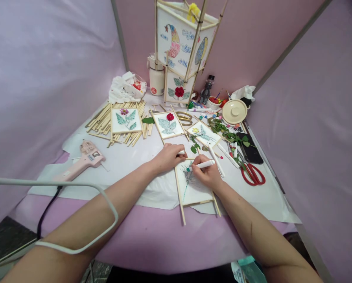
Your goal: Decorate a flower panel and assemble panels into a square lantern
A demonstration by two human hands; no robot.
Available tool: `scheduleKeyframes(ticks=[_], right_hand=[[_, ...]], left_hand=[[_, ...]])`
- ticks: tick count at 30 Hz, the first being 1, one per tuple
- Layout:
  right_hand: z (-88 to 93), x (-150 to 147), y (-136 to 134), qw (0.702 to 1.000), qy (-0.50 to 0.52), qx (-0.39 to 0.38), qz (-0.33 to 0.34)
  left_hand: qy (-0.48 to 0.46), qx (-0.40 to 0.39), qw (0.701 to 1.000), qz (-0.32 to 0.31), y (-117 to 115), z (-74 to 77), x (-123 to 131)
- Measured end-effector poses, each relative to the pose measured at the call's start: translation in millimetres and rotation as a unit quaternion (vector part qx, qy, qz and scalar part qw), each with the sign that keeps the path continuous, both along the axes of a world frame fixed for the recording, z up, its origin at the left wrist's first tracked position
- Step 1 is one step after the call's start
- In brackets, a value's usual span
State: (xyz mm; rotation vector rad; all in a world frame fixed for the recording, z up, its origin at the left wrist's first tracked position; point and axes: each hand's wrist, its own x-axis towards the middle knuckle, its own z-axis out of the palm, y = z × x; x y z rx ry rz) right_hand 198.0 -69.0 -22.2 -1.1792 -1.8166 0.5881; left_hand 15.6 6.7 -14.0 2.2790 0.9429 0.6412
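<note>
My right hand (207,173) is closed around a white marker (205,164) with a green band near its tip. Its tip is over a white panel (203,195) framed with thin wooden sticks, which bears a green leaf-and-stem drawing (188,181). My left hand (170,158) rests at the panel's upper left corner. Its fingers are curled round a small white piece (181,152) that looks like a marker cap. Just beyond lie three more framed panels with flowers and drawn leaves: one purple (125,121), one red (166,125) and one yellow (203,133).
A pink glue gun (84,159) lies left, its cord near my forearm. Red-handled scissors (253,174), a black phone (251,149) and leafy sprigs (225,131) lie right. Behind stand a stick-framed lantern (181,47), a bottle (157,80) and a pile of wooden sticks (102,120).
</note>
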Motion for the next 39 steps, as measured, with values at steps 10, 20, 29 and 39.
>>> scheduleKeyframes(ticks=[10,20,29,39], right_hand=[[-1.7,0.6,-0.4,1.000,0.000,0.002,0.008],[-0.2,1.1,-1.2,1.000,-0.003,-0.002,0.023],[-1.0,1.7,-1.3,0.999,0.009,0.004,0.032],[2.0,-0.8,-1.7,1.000,-0.001,-0.013,0.020]], left_hand=[[0.002,0.000,1.000,-0.006,0.4,-2.7,0.0],[0.006,0.006,1.000,-0.004,1.1,-0.1,-0.1],[-0.005,0.003,1.000,-0.009,0.6,-1.0,0.0],[0.002,0.007,1.000,-0.005,1.2,-2.4,0.0]])
